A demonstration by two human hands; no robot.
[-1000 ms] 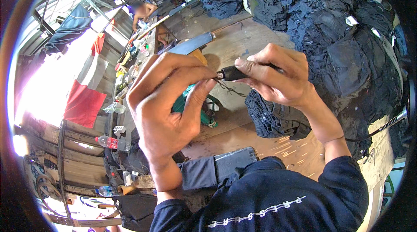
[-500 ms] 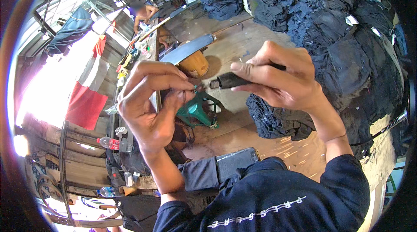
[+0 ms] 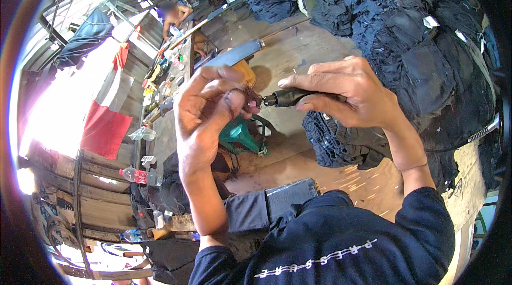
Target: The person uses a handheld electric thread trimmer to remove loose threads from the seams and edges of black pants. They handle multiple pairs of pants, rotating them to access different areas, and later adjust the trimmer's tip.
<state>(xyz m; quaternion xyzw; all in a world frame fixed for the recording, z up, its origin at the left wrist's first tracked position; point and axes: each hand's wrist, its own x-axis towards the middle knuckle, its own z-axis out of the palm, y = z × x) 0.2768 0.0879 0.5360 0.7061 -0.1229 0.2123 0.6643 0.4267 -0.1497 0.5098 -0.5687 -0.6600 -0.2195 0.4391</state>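
My right hand (image 3: 346, 90) grips a black rotary tool handpiece (image 3: 288, 97), its metal collet end pointing left. My left hand (image 3: 205, 106) is held up opposite it, fingers curled and thumb pressed in. A small pinkish and dark thing (image 3: 253, 106) shows at the left fingertips, close to the handpiece's tip; I cannot make out what it is, or whether the two touch. Both hands are raised above the floor and a green plastic stool (image 3: 238, 134).
Large piles of dark cloth (image 3: 373, 23) fill the right side. A cluttered bench (image 3: 176, 66) runs along the left, with a person (image 3: 175, 15) at its far end. A padded board (image 3: 234, 53) and a black bench seat (image 3: 290, 199) stand nearby. A spring-sleeved cable (image 3: 484, 131) is at right.
My left hand has turned and its fingers have curled in, with the thumb now nearer the tool. The handpiece has shifted slightly right and up.
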